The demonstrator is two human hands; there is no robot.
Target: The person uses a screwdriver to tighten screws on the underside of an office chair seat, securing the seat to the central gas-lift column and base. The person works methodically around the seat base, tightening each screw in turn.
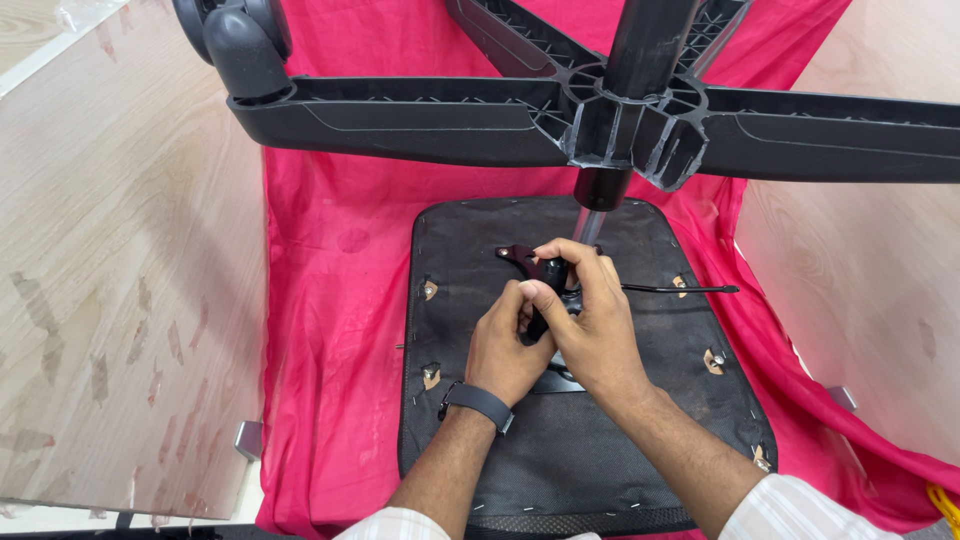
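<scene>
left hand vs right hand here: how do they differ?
The left hand wears a dark wristband and sits lower; the right hand has a bare wrist and reaches further up. The right hand lies over the left hand's fingers. Both grip the black metal seat mechanism on the upturned black chair seat.

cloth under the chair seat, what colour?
Bright pink-red, plain: the cloth under the upturned black seat. Head view shows it best.

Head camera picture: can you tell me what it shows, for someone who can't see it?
Two hands, left hand and right hand, grip a black metal bracket on the upturned chair seat. The black star-shaped chair base looms above, over a pink cloth.
</scene>
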